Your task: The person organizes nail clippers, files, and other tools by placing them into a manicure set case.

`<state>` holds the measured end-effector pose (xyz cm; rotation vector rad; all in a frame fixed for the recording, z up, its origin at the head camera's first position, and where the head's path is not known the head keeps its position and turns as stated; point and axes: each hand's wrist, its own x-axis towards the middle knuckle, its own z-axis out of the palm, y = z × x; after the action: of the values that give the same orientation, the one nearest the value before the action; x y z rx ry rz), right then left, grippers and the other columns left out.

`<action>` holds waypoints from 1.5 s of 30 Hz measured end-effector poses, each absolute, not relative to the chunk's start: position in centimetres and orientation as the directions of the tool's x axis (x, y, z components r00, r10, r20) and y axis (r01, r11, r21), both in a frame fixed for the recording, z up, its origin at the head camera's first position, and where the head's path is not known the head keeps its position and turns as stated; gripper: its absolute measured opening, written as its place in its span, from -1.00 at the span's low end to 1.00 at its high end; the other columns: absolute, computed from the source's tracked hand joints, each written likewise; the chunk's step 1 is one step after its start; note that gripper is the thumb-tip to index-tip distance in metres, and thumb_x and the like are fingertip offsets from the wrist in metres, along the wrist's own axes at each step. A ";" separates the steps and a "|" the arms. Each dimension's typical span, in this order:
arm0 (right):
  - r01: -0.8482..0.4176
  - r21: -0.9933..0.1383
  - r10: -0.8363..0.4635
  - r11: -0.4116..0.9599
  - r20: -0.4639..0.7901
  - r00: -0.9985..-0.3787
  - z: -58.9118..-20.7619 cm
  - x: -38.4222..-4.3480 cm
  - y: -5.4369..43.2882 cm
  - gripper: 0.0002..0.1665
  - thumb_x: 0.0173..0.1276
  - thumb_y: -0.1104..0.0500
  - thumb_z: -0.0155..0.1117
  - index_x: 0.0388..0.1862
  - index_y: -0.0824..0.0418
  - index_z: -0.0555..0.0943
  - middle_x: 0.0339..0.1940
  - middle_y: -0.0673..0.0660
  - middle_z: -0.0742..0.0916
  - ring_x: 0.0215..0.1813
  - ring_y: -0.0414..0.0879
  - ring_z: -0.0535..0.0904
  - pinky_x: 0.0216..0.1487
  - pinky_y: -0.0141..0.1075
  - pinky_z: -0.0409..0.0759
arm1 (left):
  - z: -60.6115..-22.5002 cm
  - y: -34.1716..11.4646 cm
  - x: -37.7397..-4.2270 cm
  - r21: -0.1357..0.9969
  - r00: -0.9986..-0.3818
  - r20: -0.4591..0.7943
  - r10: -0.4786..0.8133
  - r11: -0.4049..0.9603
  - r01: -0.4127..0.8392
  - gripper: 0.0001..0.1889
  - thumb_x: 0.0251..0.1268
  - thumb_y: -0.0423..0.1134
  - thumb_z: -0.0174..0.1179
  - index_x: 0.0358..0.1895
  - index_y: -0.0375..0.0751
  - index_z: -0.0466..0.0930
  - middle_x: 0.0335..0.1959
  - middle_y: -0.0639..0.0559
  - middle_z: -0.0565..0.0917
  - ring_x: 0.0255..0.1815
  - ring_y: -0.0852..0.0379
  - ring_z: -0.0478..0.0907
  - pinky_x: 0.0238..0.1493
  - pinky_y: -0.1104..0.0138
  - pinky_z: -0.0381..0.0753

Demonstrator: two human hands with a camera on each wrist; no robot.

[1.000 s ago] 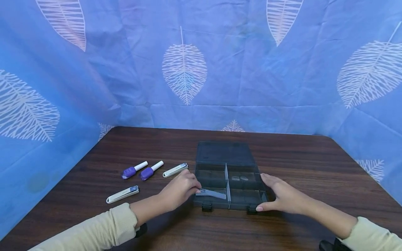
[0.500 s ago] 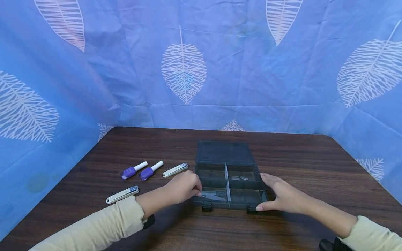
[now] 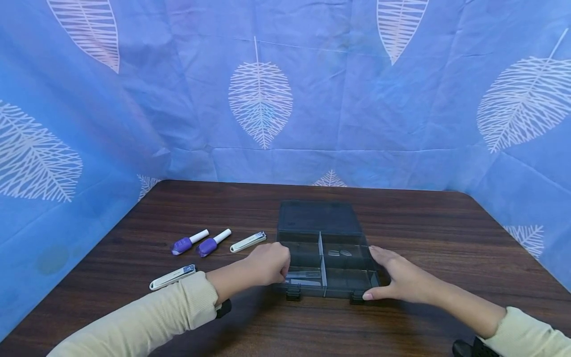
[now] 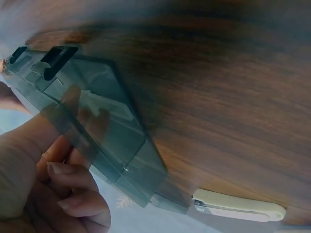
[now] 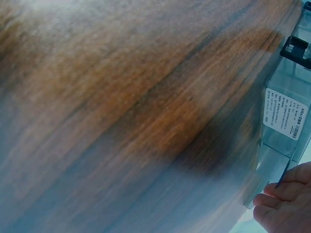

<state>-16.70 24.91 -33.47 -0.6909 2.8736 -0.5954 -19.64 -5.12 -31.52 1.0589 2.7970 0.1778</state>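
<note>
A smoky clear divided box (image 3: 350,285) lies with its lid back on the table. My left hand (image 3: 267,263) reaches over its left wall, fingertips down in the front left compartment. Through the clear wall in the left wrist view, the fingers (image 4: 73,99) show beside a slim pale strip (image 4: 109,104), apparently not gripping it. That strip lies flat near the compartment's front in the head view; a fainter strip-like shape is behind it. My right hand (image 3: 397,277) holds the box's right side, thumb at the front corner, fingers along the side wall.
Two purple nail polish bottles (image 3: 182,245) (image 3: 207,246) with white caps lie left on the table. One nail clipper (image 3: 248,242) is beside the box, another nail clipper (image 3: 173,277) nearer the left sleeve. Small pale ovals (image 3: 340,253) show in the right compartment. Blue leaf-patterned cloth (image 3: 285,99) surrounds the table.
The slim strip, pinched in my left hand before, has gone down flat into the front left compartment. My left hand has shifted slightly right, over the box wall. The right hand stays put.
</note>
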 end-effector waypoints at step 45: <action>-0.412 -0.401 -0.457 0.818 -0.020 -0.889 -33.4 -16.6 24.8 0.29 -0.01 -0.39 0.29 0.33 0.58 0.12 0.34 0.55 0.26 0.33 0.46 0.17 0.18 0.27 0.27 | -34.3 -14.1 -20.9 0.453 -0.820 0.529 0.219 0.744 0.491 -0.73 0.00 -0.30 0.36 -0.17 -0.29 0.67 -0.21 -0.11 0.71 -0.12 -0.04 0.61 -0.12 0.13 0.59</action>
<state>-16.61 24.83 -33.39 -0.6916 2.8845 -0.5971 -20.86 -14.12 -34.32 0.7251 3.3484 1.1065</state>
